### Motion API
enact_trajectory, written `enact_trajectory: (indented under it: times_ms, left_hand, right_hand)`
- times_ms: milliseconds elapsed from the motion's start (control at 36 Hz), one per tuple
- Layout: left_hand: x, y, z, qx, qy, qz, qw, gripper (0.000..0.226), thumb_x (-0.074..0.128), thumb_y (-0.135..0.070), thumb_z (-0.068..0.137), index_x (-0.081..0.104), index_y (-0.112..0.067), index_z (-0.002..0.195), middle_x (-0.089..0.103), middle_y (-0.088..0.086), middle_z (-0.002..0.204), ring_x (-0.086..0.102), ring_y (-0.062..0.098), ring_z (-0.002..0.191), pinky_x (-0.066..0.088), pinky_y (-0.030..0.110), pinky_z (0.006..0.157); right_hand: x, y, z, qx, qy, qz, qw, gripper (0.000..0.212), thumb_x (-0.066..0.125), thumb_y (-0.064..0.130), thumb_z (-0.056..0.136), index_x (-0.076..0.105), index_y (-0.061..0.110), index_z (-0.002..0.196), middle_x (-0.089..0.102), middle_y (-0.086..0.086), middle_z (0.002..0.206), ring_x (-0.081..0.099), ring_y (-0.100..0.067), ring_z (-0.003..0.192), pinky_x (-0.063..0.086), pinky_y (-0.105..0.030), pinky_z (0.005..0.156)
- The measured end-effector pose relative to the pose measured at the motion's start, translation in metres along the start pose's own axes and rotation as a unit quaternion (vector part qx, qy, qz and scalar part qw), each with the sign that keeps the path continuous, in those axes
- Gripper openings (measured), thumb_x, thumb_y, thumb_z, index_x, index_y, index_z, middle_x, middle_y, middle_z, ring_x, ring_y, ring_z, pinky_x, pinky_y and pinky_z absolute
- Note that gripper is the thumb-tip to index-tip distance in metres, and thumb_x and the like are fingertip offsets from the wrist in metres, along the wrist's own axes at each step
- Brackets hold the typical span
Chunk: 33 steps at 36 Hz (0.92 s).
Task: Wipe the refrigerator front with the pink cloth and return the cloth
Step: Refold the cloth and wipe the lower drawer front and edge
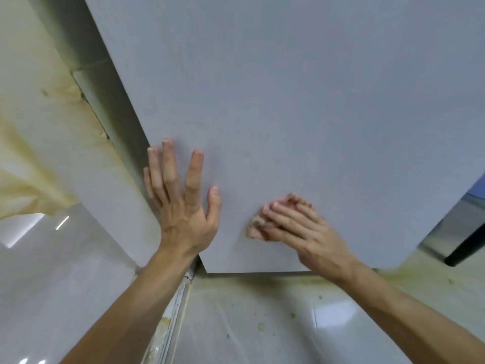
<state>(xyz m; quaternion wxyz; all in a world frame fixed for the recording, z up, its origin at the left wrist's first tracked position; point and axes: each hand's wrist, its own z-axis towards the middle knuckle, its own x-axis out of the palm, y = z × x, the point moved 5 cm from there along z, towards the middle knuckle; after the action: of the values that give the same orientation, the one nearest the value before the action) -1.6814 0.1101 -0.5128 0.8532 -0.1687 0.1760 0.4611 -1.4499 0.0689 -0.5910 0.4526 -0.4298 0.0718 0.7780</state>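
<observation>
The flat pale grey refrigerator front (288, 101) fills most of the head view, seen from close above.

Left hand (183, 214): laid against the panel near its left edge. The fingers (194, 169) are straight and spread, the thumb is held out to the side, and the hand holds nothing. Two fingers reach the panel's left edge.

Right hand (299, 229): placed on the lower part of the panel, just beside the left hand but apart from it. The fingers (283, 219) lie close together and nearly straight across the bunched, soiled pink cloth (283, 199), pressing it flat against the panel. The thumb is hidden, so whether it also pinches the cloth cannot be determined.

Cloth position: between the right fingers and the refrigerator front, near the bottom edge of the panel. Only small folds show past the fingertips and at the left side of the hand.

Below the panel lies a glossy white tiled floor (249, 324) with yellowish stains.
</observation>
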Motion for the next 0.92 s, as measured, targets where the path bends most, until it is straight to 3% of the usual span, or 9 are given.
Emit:
enact_trajectory:
  times_ms: [111,194,278,333,417,528,667,778,917]
  left_hand:
    - [0.003,-0.017,0.005,-0.002,-0.011,-0.008,1.000,0.075,0.058,-0.023,0.096,0.018,-0.024,0.160,0.011,0.023,0.166,0.008,0.050,0.155,0.006,0.064,0.127]
    - [0.008,-0.030,0.013,-0.010,-0.019,-0.033,0.999,0.070,0.057,-0.020,0.097,0.026,-0.016,0.159,0.011,0.026,0.165,0.006,0.057,0.152,0.006,0.068,0.125]
    - [0.014,-0.042,0.017,-0.009,-0.024,-0.031,0.999,0.067,0.057,-0.018,0.098,0.029,-0.016,0.159,0.013,0.029,0.164,0.004,0.065,0.148,0.004,0.072,0.124]
    - [0.017,-0.045,0.016,-0.017,-0.029,-0.023,0.999,0.066,0.056,-0.017,0.098,0.030,-0.015,0.159,0.016,0.033,0.164,0.005,0.067,0.147,0.003,0.072,0.124]
    - [0.019,-0.047,0.017,-0.025,-0.033,-0.022,0.999,0.067,0.056,-0.016,0.097,0.032,-0.015,0.160,0.018,0.036,0.163,0.006,0.068,0.146,0.003,0.072,0.124]
    - [0.019,-0.046,0.017,-0.023,-0.040,-0.021,0.999,0.064,0.053,-0.018,0.099,0.034,-0.013,0.160,0.018,0.037,0.162,0.008,0.070,0.145,0.003,0.071,0.124]
    - [0.017,-0.047,0.016,-0.032,-0.032,-0.022,0.999,0.062,0.051,-0.018,0.101,0.033,-0.013,0.161,0.016,0.035,0.164,0.008,0.067,0.148,0.009,0.075,0.121]
    - [0.020,-0.054,0.012,-0.022,-0.005,-0.001,1.000,0.069,0.053,-0.019,0.100,0.025,-0.021,0.164,0.011,0.026,0.167,0.006,0.054,0.154,0.006,0.075,0.122]
    - [0.024,-0.064,0.009,0.005,0.003,0.022,1.000,0.082,0.062,-0.015,0.092,0.022,-0.028,0.163,0.010,0.021,0.168,0.006,0.048,0.156,0.003,0.068,0.125]
  right_hand:
    - [-0.060,-0.033,0.036,0.091,-0.156,-0.045,0.983,0.066,0.054,-0.016,0.091,0.055,0.014,0.150,0.037,-0.009,0.163,0.023,-0.020,0.159,0.011,-0.044,0.131]
    - [-0.098,-0.058,0.063,0.172,-0.251,-0.052,0.951,0.053,0.049,-0.009,0.101,0.051,0.007,0.152,0.035,-0.016,0.163,0.011,-0.022,0.159,0.002,-0.046,0.130]
    - [-0.105,-0.064,0.073,0.219,-0.295,0.003,0.930,0.051,0.045,-0.012,0.102,0.051,0.001,0.150,0.036,-0.036,0.157,0.017,-0.037,0.155,0.004,-0.055,0.127]
    - [-0.092,-0.056,0.067,0.220,-0.297,0.023,0.929,0.053,0.050,-0.013,0.099,0.051,0.002,0.150,0.036,-0.032,0.159,0.013,-0.031,0.157,0.006,-0.055,0.128]
    - [-0.054,-0.038,0.037,0.157,-0.242,0.009,0.957,0.060,0.055,-0.008,0.094,0.051,0.010,0.151,0.035,-0.014,0.163,0.013,-0.024,0.161,0.010,-0.050,0.129]
    - [0.012,-0.019,-0.037,0.016,-0.032,-0.041,0.999,0.074,0.045,-0.007,0.087,0.049,0.022,0.155,0.036,-0.002,0.166,0.025,-0.019,0.159,0.010,-0.040,0.131]
    - [0.039,-0.024,-0.094,-0.086,0.176,-0.058,0.979,0.077,0.035,0.005,0.088,0.034,0.027,0.162,0.025,0.012,0.171,0.016,-0.008,0.159,0.000,-0.030,0.131]
    - [0.033,-0.028,-0.089,-0.106,0.205,-0.044,0.972,0.071,0.032,0.004,0.091,0.043,0.022,0.159,0.029,0.008,0.170,0.022,-0.008,0.157,0.006,-0.031,0.131]
    - [0.001,-0.044,-0.069,-0.096,0.132,-0.038,0.986,0.070,0.041,-0.002,0.089,0.050,0.018,0.155,0.033,-0.002,0.168,0.028,-0.017,0.157,0.016,-0.036,0.131]
